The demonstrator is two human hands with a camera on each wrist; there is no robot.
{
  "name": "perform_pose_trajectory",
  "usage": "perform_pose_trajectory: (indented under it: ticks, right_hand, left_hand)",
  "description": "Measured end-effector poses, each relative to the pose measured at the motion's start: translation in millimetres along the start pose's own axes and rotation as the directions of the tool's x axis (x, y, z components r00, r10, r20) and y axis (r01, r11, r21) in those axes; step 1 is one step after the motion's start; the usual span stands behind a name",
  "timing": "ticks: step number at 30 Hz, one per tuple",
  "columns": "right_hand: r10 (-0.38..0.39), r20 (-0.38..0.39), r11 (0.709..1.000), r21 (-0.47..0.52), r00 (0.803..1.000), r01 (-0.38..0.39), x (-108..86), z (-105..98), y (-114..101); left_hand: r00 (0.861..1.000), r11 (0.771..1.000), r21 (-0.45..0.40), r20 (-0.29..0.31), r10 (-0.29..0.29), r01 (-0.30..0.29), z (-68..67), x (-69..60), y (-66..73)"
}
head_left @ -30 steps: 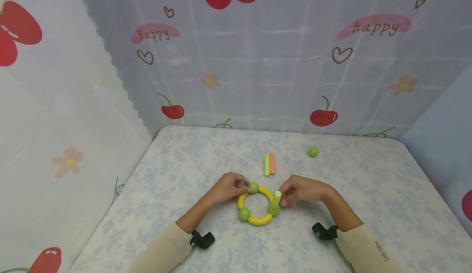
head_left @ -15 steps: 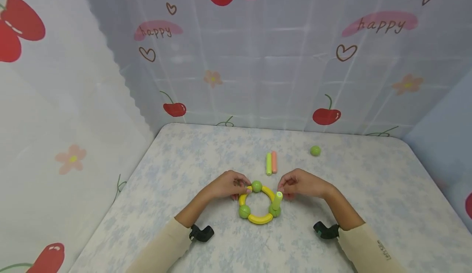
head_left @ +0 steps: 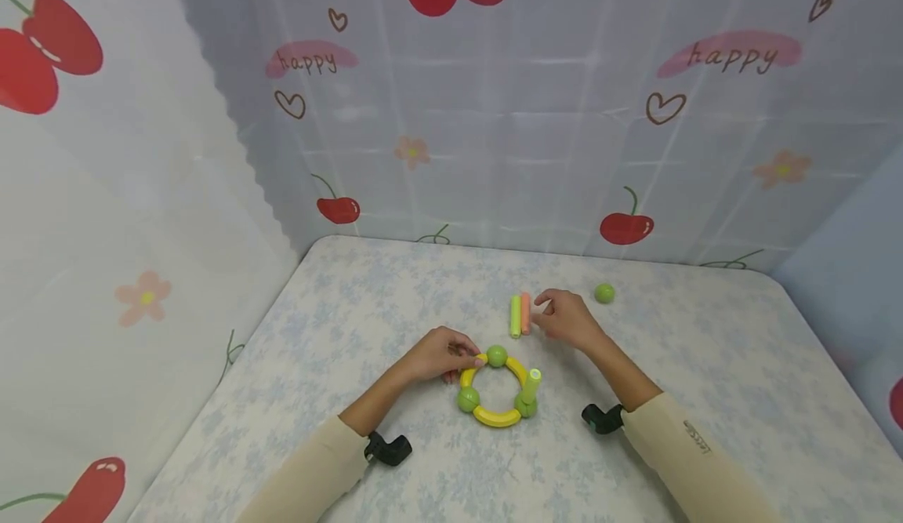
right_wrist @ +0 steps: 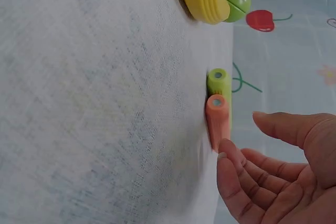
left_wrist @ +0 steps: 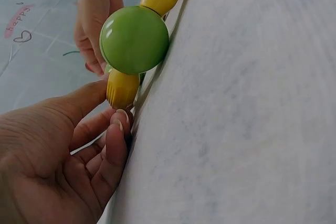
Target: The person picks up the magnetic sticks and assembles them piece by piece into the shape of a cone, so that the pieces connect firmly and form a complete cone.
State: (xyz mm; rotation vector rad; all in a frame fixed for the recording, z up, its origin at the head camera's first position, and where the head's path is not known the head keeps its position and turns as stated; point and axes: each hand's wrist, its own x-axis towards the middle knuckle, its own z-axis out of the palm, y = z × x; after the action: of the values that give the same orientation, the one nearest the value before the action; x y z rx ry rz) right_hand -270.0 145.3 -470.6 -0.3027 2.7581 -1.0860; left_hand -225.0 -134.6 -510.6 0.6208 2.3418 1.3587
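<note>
A ring of yellow curved rods [head_left: 497,417] joined by green balls [head_left: 469,399] lies on the table, with a light green rod [head_left: 532,384] standing up from its right-hand ball. My left hand [head_left: 439,354] pinches the ring's left yellow rod [left_wrist: 123,88] between thumb and fingers, just beside the far ball [head_left: 497,356]. Beyond the ring, an orange stick [head_left: 525,314] and a yellow-green stick [head_left: 516,317] lie side by side. My right hand [head_left: 567,319] is at the orange stick's right side, thumb and fingers spread apart around nothing; its fingertips look very near the stick, contact unclear.
A loose green ball [head_left: 604,293] sits at the back right, beyond my right hand. The table [head_left: 395,280] has a pale floral cover. Behind it hangs a printed curtain [head_left: 494,139], with another along the left side.
My right hand has left the side of the ring with the standing rod and moved away from me to the orange stick. My left hand stays at the ring.
</note>
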Motion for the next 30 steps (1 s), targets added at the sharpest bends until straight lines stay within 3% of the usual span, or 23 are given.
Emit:
perform_pose_trajectory:
  ticks: [9, 17, 24, 30]
  right_hand:
    - [0.020, -0.003, 0.995, -0.095, 1.000, -0.020, 20.0, 10.9, -6.0]
    - [0.104, 0.000, 0.979, -0.179, 0.995, -0.103, 23.5, 10.6, -5.9]
    - [0.140, 0.050, 0.978, -0.162, 0.989, -0.130, 22.0, 4.7, -6.4]
    - [0.150, 0.050, 0.984, -0.099, 0.987, -0.145, 16.9, 1.7, 0.3]
  left_hand:
    - [1.000, 1.000, -0.017, -0.016, -0.015, 0.015, 1.2, -0.2, -4.4]
    - [1.000, 1.000, -0.015, 0.006, 0.000, 0.000, 3.4, 2.5, -5.8]
    - [1.000, 1.000, -0.007, -0.004, 0.006, -0.006, 3.1, 2.9, -5.4]
    - [1.000, 1.000, 0.001, -0.008, 0.001, -0.001, 2.8, 2.3, -6.3]
